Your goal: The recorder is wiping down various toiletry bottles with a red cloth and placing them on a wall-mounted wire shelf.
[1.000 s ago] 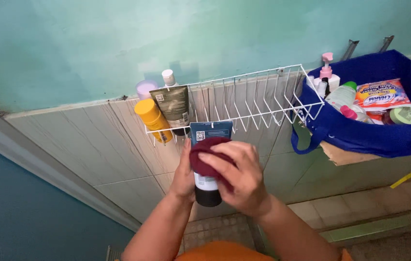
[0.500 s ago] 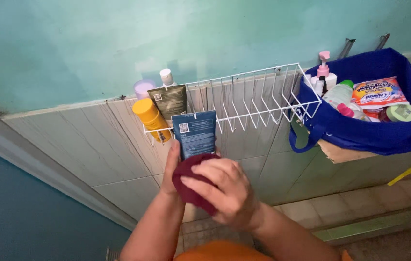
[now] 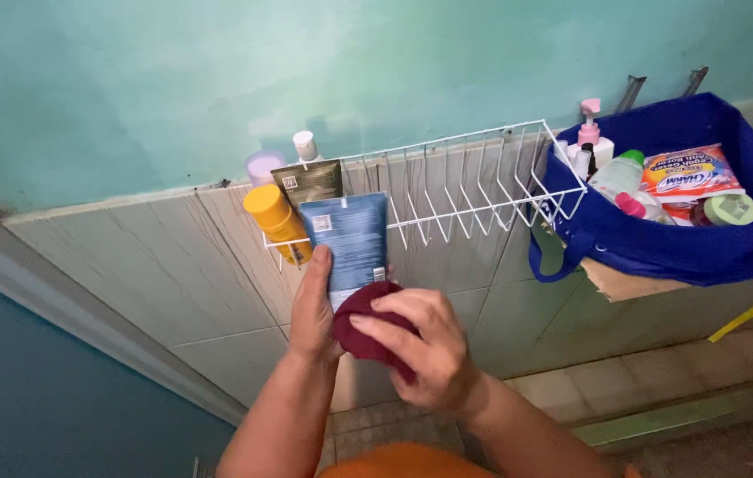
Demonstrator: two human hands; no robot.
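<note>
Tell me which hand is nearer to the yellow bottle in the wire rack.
Left. The left hand grips the blue tube just below the yellow bottle; the right hand, pressing the dark red cloth, is lower and farther right.

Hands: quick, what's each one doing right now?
Left hand: closed around the blue tube.
Right hand: pressing a dark red cloth against the tube's lower end.
</note>
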